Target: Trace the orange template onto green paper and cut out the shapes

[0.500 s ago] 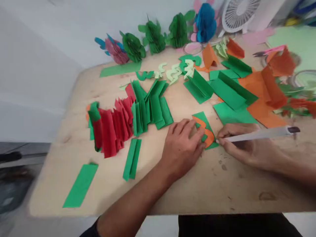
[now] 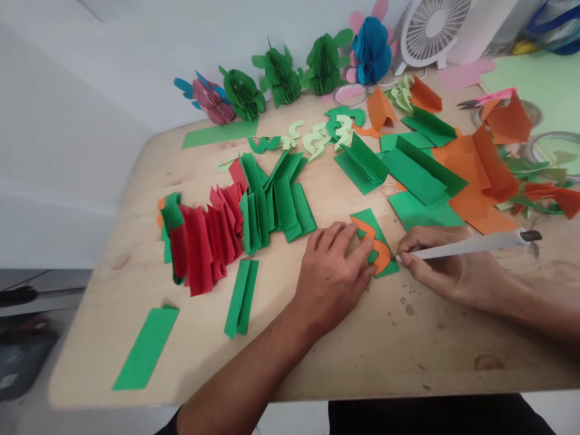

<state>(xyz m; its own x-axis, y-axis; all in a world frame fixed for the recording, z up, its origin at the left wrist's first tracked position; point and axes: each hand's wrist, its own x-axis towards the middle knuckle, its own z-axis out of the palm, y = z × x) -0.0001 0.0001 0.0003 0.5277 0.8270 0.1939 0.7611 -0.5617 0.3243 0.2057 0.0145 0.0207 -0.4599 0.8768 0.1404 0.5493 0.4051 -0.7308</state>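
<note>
My left hand [image 2: 333,269] lies palm down, its thumb and fingers pressing on an orange wavy paper cutout [image 2: 383,257]. That cutout rests on a small green paper piece [image 2: 374,220], partly hidden by my fingers. In my right hand [image 2: 453,272], closed in a pinch, is a white pen [image 2: 471,244] with a dark end. The pen's tip meets the green paper's right side, close to the cutout's edge. Left of my hands stand folded red papers [image 2: 199,251] and folded green papers [image 2: 281,199].
Green folded strips [image 2: 147,347] lie at the table's left front. Pale green wavy cutouts [image 2: 317,140] sit further back. Honeycomb paper figures [image 2: 324,63] line the wall beside a white fan [image 2: 435,27]. Orange sheets [image 2: 471,163] and pink-handled scissors [image 2: 489,98] are at the right.
The view has shifted slightly. Both hands keep nearly the same place on the paper, with the pen still at the cutout's right edge.
</note>
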